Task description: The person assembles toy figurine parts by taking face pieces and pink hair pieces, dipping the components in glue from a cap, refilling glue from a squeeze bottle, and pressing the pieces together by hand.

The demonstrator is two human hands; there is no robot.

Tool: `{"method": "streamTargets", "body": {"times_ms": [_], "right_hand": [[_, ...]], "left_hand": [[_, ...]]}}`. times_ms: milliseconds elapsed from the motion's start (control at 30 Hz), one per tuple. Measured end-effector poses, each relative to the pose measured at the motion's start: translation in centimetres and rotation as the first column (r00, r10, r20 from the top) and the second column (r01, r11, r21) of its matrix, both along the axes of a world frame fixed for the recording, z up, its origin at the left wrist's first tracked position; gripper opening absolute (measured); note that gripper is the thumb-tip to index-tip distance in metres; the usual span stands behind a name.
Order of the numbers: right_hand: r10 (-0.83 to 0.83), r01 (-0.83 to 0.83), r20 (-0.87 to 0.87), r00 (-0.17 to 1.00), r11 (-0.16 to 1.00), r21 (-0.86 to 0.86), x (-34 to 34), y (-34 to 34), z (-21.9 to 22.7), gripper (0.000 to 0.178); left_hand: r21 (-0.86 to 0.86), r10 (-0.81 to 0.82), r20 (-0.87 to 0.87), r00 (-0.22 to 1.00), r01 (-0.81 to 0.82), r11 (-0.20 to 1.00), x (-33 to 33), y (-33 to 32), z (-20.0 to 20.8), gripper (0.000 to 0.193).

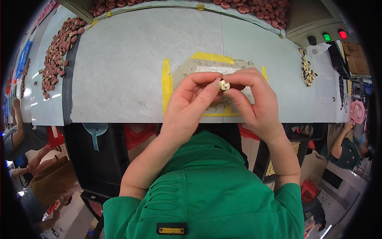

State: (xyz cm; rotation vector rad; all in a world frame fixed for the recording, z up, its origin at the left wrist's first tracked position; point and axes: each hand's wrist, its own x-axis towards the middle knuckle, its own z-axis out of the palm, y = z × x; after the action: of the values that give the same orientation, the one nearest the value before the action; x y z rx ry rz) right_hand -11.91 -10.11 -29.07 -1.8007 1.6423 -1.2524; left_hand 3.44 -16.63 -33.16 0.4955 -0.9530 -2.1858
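Observation:
My left hand [190, 104] and my right hand [252, 99] meet above the grey worktable [127, 67]. Together their fingertips pinch one small cream-coloured part [224, 85] with dark spots. Thumb and forefinger of each hand close on it from either side. Under the hands lies a worn pad [187, 71] taped down with yellow tape [166, 85]. My green sleeves and chest fill the lower part of the view.
Several reddish-brown round pieces [55, 55] lie on a strip at the left and along the far edge [258, 8]. A small pile of cream parts [306, 71] sits at the right. Green and red lit buttons [334, 36] are at the far right. Other people sit at both sides.

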Motion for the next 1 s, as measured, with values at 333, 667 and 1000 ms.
{"method": "streamTargets", "body": {"times_ms": [333,667,1000], "right_hand": [[-0.070,0.026,-0.207,0.976,0.978,-0.206,0.2,1.1,-0.6,0.022],[0.227,-0.226,-0.028,0.973,0.973,0.040,-1.6,0.4,0.7,0.026],[0.248,-0.254,-0.185,0.951,0.967,-0.006,-2.0,0.8,1.5,0.025]], "left_hand": [[-0.248,0.083,0.042,0.996,-0.070,0.966,-0.1,0.7,0.2,0.025],[-0.048,-0.168,0.022,0.986,0.169,0.985,0.5,-0.5,0.7,0.068],[-0.071,-0.401,0.214,0.890,0.424,0.903,0.2,-1.4,3.3,0.067]]}}
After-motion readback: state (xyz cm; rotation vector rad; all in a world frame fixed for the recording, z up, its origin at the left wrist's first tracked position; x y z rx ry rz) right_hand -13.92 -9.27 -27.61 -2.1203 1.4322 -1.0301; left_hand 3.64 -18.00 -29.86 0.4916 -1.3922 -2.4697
